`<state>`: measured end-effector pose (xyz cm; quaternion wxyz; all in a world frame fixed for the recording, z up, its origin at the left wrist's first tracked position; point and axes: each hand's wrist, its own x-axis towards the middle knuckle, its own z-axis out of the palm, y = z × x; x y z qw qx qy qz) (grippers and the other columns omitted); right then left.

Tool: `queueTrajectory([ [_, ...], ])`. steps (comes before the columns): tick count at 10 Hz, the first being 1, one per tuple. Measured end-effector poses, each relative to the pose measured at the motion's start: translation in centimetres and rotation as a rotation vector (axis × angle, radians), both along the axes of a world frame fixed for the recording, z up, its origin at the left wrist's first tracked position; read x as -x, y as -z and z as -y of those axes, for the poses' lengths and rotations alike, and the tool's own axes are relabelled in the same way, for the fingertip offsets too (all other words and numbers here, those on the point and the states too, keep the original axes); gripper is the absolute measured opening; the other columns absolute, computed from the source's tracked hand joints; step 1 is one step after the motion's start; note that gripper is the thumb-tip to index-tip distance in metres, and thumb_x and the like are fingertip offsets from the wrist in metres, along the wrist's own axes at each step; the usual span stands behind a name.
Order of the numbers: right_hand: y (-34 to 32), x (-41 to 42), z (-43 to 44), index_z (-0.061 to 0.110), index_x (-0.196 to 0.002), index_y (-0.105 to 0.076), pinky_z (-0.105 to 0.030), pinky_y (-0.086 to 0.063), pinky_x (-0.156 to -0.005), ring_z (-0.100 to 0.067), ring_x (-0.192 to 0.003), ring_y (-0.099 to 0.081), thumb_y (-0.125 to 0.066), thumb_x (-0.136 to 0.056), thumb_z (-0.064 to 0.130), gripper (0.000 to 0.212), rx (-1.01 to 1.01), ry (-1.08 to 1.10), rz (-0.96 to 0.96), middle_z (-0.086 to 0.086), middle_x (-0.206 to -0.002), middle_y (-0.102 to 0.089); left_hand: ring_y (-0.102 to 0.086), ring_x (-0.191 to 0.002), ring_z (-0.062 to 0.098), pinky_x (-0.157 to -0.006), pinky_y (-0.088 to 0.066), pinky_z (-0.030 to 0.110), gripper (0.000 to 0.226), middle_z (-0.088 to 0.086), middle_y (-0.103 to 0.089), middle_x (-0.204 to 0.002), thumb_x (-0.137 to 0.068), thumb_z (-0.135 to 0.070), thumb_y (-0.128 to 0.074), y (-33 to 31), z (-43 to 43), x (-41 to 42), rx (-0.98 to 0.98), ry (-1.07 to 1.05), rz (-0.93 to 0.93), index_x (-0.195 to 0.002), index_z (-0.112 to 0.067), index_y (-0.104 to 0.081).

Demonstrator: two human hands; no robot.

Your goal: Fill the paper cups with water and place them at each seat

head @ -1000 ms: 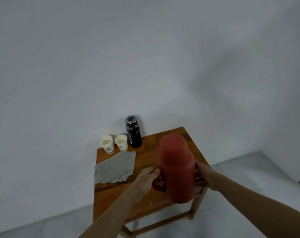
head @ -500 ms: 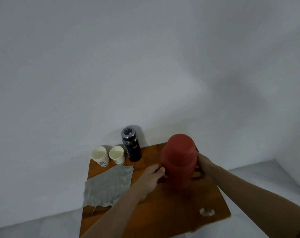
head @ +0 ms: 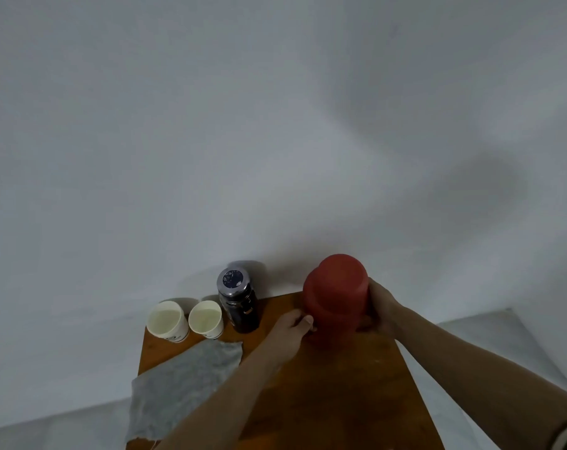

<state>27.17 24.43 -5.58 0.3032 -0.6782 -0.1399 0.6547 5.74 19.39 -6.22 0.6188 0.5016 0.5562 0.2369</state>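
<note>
Paper cups [head: 186, 319] left of flask [head: 335, 297], both hands' grip on flask

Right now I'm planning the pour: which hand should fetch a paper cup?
Left. The left hand is beside the red thermos on the side facing the paper cups; the right hand is opposite.
</note>
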Motion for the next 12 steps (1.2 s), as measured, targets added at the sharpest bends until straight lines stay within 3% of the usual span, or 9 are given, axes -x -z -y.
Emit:
queueTrajectory([
  [1,-0.1,0.1,-1.2,0.018,-0.114,-0.069,-0.067,-0.049,-0.086,-0.044,-0.110,-0.061,-0.051,-0.085,0.053,0.049,0.027,-0.022,0.014,-0.018,-0.121,-0.065,-0.057,-0.102,0.016,-0.097,-0.042,0.028,0.025,0.001,-0.062,-0.096,-0.105,-0.019,-0.042,0.7,-0.5,-0.6,0.014,-0.033,0.024,-0.087,-0.013,-0.057],
  [2,-0.3,-0.4,-2.4,0.019,-0.108,-0.068,-0.062,-0.052,-0.082,-0.043,-0.105,-0.060,-0.050,-0.090,0.054,0.044,0.068,-0.089,0.013,-0.016,-0.112,-0.066,-0.057,-0.102,0.014,-0.094,-0.041,0.027,0.024,-0.001,-0.063,-0.099,-0.105,-0.022,-0.043,1.3,-0.7,-1.6,0.041,-0.072,0.021,-0.089,-0.017,-0.060],
  [5,0.4,-1.6,-3.5,0.021,-0.109,-0.070,-0.060,-0.050,-0.093,-0.038,-0.104,-0.063,-0.048,-0.092,0.052,0.042,0.042,-0.175,0.020,-0.012,-0.110,-0.070,-0.059,-0.103,0.002,-0.092,-0.044,0.017,0.022,-0.007,-0.064,-0.105,-0.105,-0.025,-0.042,1.5,0.6,-4.2,0.072,-0.129,0.024,-0.112,-0.018,-0.062],
  [6,0.3,-2.0,-3.4,0.018,-0.108,-0.069,-0.055,-0.050,-0.095,-0.037,-0.104,-0.063,-0.044,-0.096,0.047,0.040,0.006,-0.205,0.031,-0.013,-0.110,-0.069,-0.059,-0.108,0.007,-0.103,-0.043,0.026,0.024,-0.001,-0.065,-0.111,-0.105,-0.027,-0.042,1.4,0.8,-4.8,0.066,-0.167,-0.001,-0.114,-0.018,-0.062],
  [8,0.3,-2.8,-3.2,0.012,-0.115,-0.065,-0.045,-0.055,-0.088,-0.031,-0.097,-0.064,-0.044,-0.098,0.050,0.047,-0.055,-0.266,0.088,-0.012,-0.109,-0.067,-0.060,-0.108,0.016,-0.091,-0.044,0.021,0.028,0.005,-0.066,-0.109,-0.104,-0.027,-0.045,0.9,0.8,-5.2,0.062,-0.202,-0.081,-0.104,-0.007,-0.064],
  [9,-1.1,-3.9,-2.4,0.011,-0.113,-0.062,-0.041,-0.054,-0.082,-0.024,-0.095,-0.064,-0.046,-0.100,0.043,0.037,-0.092,-0.352,0.127,-0.006,-0.108,-0.066,-0.061,-0.104,0.015,-0.081,-0.046,0.017,0.017,0.001,-0.064,-0.107,-0.099,-0.028,-0.056,-0.2,0.3,-4.6,0.038,-0.164,-0.178,-0.105,-0.013,-0.059],
  [10,-3.3,-6.0,-2.8,0.004,-0.110,-0.067,-0.035,-0.053,-0.071,-0.022,-0.083,-0.067,-0.057,-0.098,0.027,0.028,-0.210,-0.395,0.215,-0.015,-0.106,-0.071,-0.057,-0.090,0.005,-0.067,-0.046,0.012,0.018,-0.004,-0.059,-0.102,-0.096,-0.024,-0.061,-1.8,-1.1,-3.8,-0.064,-0.196,-0.332,-0.109,-0.014,-0.053],
  [11,-7.8,-8.0,-3.7,0.002,-0.107,-0.068,-0.031,-0.051,-0.065,-0.022,-0.080,-0.067,-0.060,-0.096,0.017,0.020,-0.462,-0.263,0.248,-0.017,-0.104,-0.072,-0.056,-0.087,0.007,-0.067,-0.044,0.018,0.019,-0.002,-0.059,-0.106,-0.100,-0.026,-0.052,-3.9,-3.0,-3.6,-0.193,-0.262,-0.438,-0.115,-0.014,-0.052],
  [12,-15.6,-9.9,-4.4,0.016,-0.090,-0.069,-0.029,-0.049,-0.062,-0.017,-0.076,-0.070,-0.059,-0.096,0.012,0.013,-0.806,-0.138,0.318,-0.002,-0.085,-0.076,-0.058,-0.096,0.015,-0.081,-0.048,0.029,0.029,0.004,-0.062,-0.114,-0.103,-0.033,-0.044,-6.1,-4.5,-4.9,-0.308,-0.252,-0.484,-0.120,-0.011,-0.054],
])
